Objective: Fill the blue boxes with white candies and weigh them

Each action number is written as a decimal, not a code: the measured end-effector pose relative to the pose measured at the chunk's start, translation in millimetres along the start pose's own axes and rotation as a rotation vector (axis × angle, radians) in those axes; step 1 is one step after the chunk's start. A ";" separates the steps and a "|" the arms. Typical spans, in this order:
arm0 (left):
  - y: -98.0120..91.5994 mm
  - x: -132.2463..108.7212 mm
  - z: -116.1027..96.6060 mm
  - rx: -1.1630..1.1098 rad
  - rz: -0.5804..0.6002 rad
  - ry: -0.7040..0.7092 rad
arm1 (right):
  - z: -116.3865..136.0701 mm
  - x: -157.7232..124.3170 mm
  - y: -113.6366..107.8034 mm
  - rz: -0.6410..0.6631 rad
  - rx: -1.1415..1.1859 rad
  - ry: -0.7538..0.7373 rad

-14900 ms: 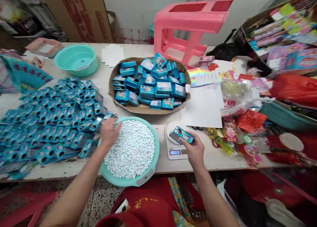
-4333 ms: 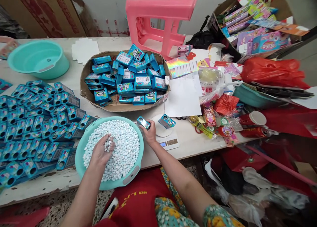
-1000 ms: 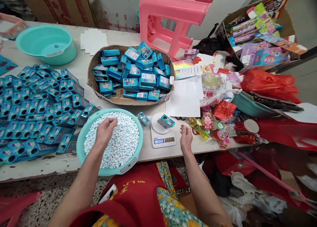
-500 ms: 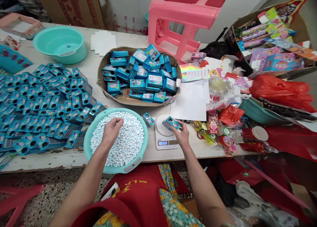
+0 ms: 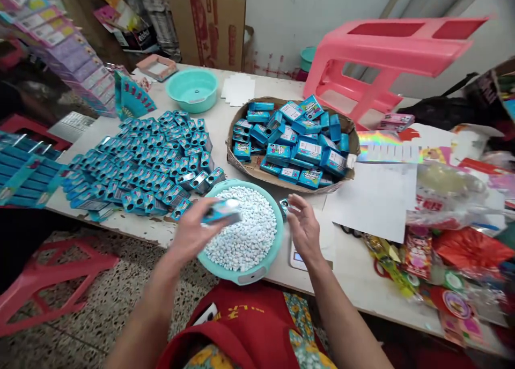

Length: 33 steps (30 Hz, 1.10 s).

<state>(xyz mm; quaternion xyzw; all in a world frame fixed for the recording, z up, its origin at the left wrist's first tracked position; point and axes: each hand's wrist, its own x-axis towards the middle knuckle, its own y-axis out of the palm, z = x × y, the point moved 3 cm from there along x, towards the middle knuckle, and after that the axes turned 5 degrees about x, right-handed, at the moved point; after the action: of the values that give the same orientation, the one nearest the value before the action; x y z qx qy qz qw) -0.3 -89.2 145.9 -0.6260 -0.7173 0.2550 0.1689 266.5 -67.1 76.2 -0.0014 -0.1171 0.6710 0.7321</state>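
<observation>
On the left of the surface (image 5: 346,275), close rows of candy boxes (image 5: 156,162) show round openings, with a turquoise basin (image 5: 192,98) behind them; to their right the left hand (image 5: 191,232) has its grip closed on a blue candy box (image 5: 219,213), held over a turquoise bowl (image 5: 277,245) of small white candies (image 5: 247,237). Motion blurs the held box, and a white patch shows at its top, so how full it is cannot be told. Just beyond the bowl's right rim sits a second candy box (image 5: 284,208); behind, a cardboard tray (image 5: 257,171) carries a heap of further boxes (image 5: 309,152). Part of a kitchen scale (image 5: 296,260) shows below the right hand (image 5: 306,232), whose grip is open, fingers loosely curled beside the second box; whether they touch it is unclear. White paper (image 5: 370,203) lies further right. The step in hand looks like changing over between boxes, one carried off leftward and the other being reached for; the next move seems to call for keeping the held box's opening up, and for closing the right grip on the second without tipping it
</observation>
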 end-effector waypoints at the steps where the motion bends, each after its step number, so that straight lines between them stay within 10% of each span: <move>1: -24.8 -3.4 25.8 0.140 -0.142 -0.133 | -14.4 1.0 -6.0 -0.101 -0.063 0.025; 3: -70.0 -11.8 82.3 0.435 -0.364 -0.425 | -44.3 0.4 -18.5 -0.222 -0.210 0.072; 6: -101.7 -17.6 163.5 0.716 -0.349 -0.752 | -83.8 -3.0 -23.5 -0.160 -0.355 0.131; 12: -52.4 -4.7 245.1 0.453 -0.440 -0.813 | -121.3 0.8 -13.6 -0.142 -0.318 0.325; 17: -18.4 2.6 239.2 0.410 -0.588 -0.604 | -119.6 3.7 -23.2 -0.091 -0.266 0.228; 27: -18.6 26.7 173.2 0.586 -0.761 -0.148 | -119.5 0.6 -32.7 -0.124 -0.295 0.172; 33: -1.7 52.7 129.7 0.483 -0.745 -0.018 | -85.0 -14.5 -82.2 -0.190 -0.305 0.095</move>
<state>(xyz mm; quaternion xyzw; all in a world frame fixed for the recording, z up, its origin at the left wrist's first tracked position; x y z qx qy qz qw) -82.9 -57.5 37.4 -0.2651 -0.8153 0.3424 0.3844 360.9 -76.4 4.2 -0.1331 -0.1825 0.5724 0.7882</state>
